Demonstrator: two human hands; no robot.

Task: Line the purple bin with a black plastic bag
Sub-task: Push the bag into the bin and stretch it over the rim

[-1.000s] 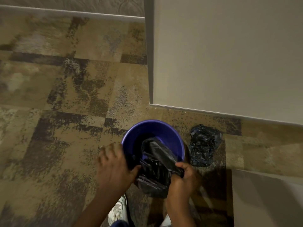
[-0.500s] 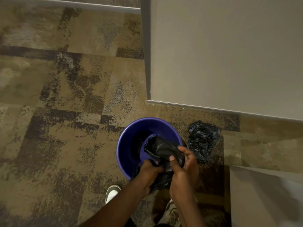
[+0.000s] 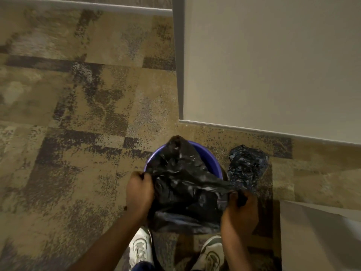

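- The purple bin (image 3: 211, 160) stood on the patterned carpet (image 3: 82, 133), close to the corner of a pale wall (image 3: 273, 65); only parts of its rim showed.
- A black plastic bag (image 3: 185, 190) was spread over the bin's mouth, covering most of it, one corner poking up past the far rim.
- The left hand (image 3: 139, 194) was closed on the bag's left edge, fingers curled into the plastic.
- The right hand (image 3: 241, 210) gripped the bag's right edge, pulling it taut between the two hands.
- A second crumpled dark bag (image 3: 247, 169) lay on the carpet just right of the bin.
- Two white shoes (image 3: 140, 249) showed below the hands.
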